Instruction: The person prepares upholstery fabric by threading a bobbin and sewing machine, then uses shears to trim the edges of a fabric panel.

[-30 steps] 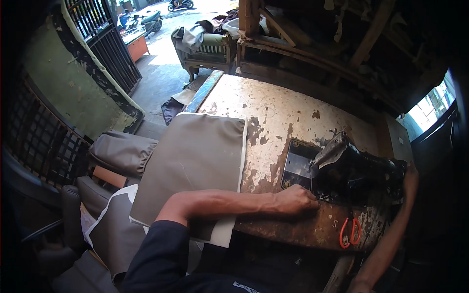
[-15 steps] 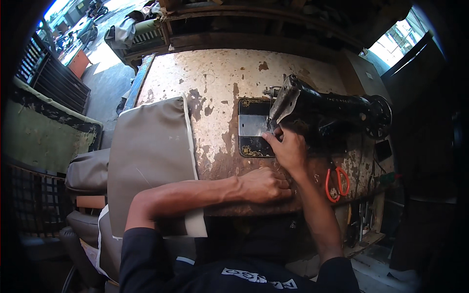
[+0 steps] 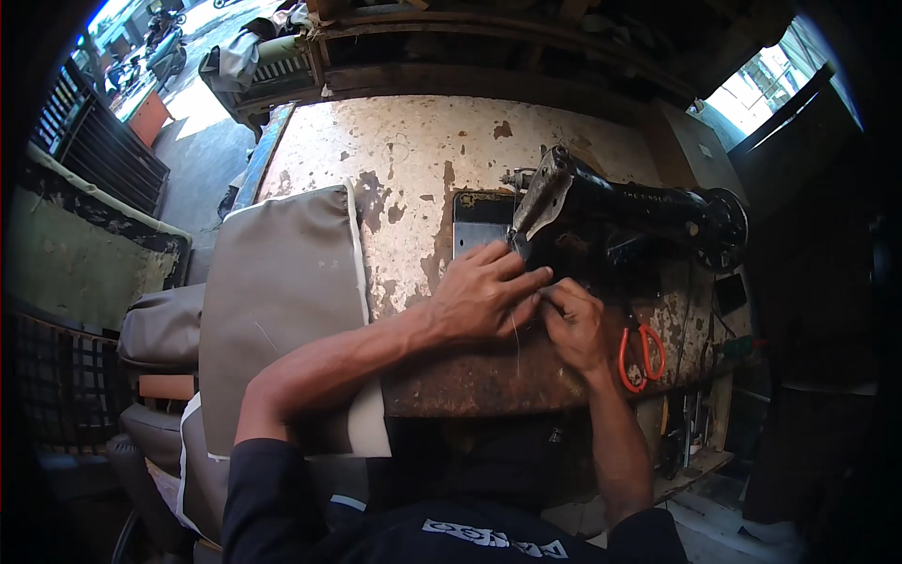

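Just in front of the needle area of a black sewing machine (image 3: 625, 195), my two hands work close together. My left hand (image 3: 481, 296) is bent over the machine's bed plate (image 3: 474, 235), fingers curled and pressed together below the presser foot. A thin pale thread (image 3: 518, 350) hangs down beside its fingers. My right hand (image 3: 575, 324) is closed in a pinch close to the left fingertips. What sits between its thumb and finger is too small and dark to name. Red-handled scissors (image 3: 643, 357) lie right of my right wrist.
A brown upholstery piece with white edging (image 3: 282, 301) lies over the table's left side, partly under my left forearm. The worn wooden table (image 3: 404, 141) has peeling paint. Brown padded pieces (image 3: 164, 324) are stacked at the left. Tools (image 3: 695, 423) hang at the lower right.
My left hand has moved up and forward from the table's front edge to the needle area. My right hand has drawn back from the needle plate toward me and meets the left.
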Motion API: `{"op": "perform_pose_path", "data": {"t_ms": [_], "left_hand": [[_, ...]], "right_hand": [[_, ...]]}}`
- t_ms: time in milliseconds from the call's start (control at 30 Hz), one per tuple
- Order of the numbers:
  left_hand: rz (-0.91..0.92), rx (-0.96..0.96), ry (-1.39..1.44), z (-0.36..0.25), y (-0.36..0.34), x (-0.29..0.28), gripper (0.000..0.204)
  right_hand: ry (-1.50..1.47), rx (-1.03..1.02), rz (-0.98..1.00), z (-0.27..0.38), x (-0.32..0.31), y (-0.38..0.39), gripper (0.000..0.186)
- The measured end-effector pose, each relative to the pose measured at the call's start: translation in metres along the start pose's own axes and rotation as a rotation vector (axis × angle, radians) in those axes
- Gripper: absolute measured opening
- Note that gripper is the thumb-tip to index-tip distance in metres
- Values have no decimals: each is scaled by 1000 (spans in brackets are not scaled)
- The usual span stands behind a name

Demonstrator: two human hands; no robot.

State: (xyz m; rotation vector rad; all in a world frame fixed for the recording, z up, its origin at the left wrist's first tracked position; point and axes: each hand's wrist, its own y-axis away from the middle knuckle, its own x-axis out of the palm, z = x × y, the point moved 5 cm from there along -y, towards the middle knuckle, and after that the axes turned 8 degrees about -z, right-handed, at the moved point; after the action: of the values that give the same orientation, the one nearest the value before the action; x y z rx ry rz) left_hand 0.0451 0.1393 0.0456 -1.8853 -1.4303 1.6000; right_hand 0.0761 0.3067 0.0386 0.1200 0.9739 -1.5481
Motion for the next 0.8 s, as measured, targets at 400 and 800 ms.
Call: {"op": "perform_pose_path", "data": {"t_ms": [400,800], "left_hand": [[357,-359,-97,65,-24,-9,33],[153,-792,-547,124,83,-110,35]], "right_hand": [[770,160,-44,-109,-19,-61,27],[677,359,-232,-17,-98,86,39]]}}
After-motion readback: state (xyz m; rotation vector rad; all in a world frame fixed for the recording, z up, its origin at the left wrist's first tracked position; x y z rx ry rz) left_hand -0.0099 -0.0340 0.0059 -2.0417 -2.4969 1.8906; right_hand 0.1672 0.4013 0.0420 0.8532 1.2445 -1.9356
